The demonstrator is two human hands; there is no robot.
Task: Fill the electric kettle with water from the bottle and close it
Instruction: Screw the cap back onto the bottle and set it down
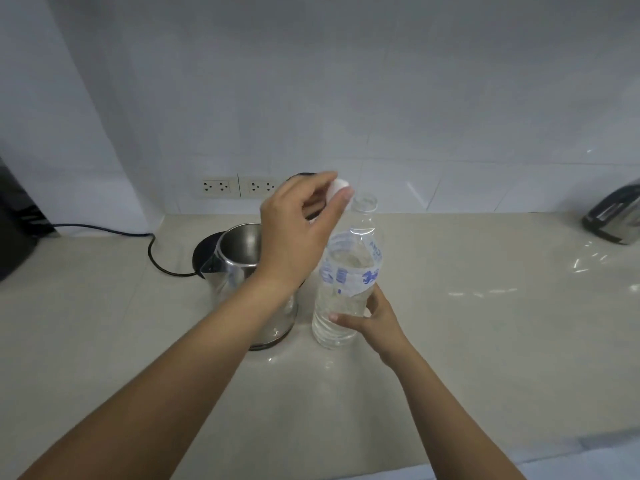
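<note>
A clear plastic water bottle [349,268] with a blue-and-white label stands upright on the beige counter, its mouth uncapped. My right hand [375,318] grips its lower part. My left hand [299,230] is raised just left of the bottle's mouth, pinching the white bottle cap [337,187] between thumb and fingers. Left of the bottle stands the steel electric kettle [242,261]; its black lid is up behind my left hand and the inside shows bare metal. My left forearm crosses in front of the kettle and hides its right side.
The kettle's black base [204,249] and cord [152,251] run left toward a dark appliance [15,220]. Wall sockets [239,186] sit on the white tiled wall behind. A second steel appliance [614,216] stands at the far right of the counter [485,323].
</note>
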